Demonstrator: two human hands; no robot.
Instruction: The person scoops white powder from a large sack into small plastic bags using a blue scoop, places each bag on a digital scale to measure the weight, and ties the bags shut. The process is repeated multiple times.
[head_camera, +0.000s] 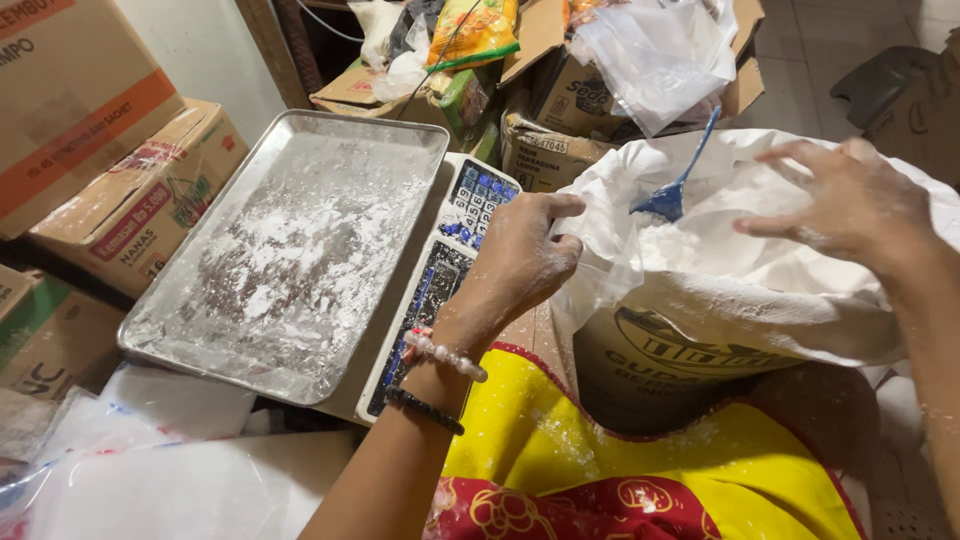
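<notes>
A big sack of white powder (760, 300) stands open in front of me, its white liner folded out over the rim. My left hand (520, 255), dusted white, pinches the liner's left edge. Over the sack's right side hovers my right hand (850, 200), fingers spread, holding nothing. A blue scoop (672, 195) stands stuck in the powder between the two hands. To the left sits a weighing scale with a powder-dusted metal tray (290, 250) and a blue keypad (478, 205).
Cardboard boxes (140, 200) are stacked along the left. More boxes with clear plastic bags (655, 55) and snack packets stand behind the sack. Plastic sheets (150, 470) lie at the lower left. My yellow and red apron (620, 470) covers my lap.
</notes>
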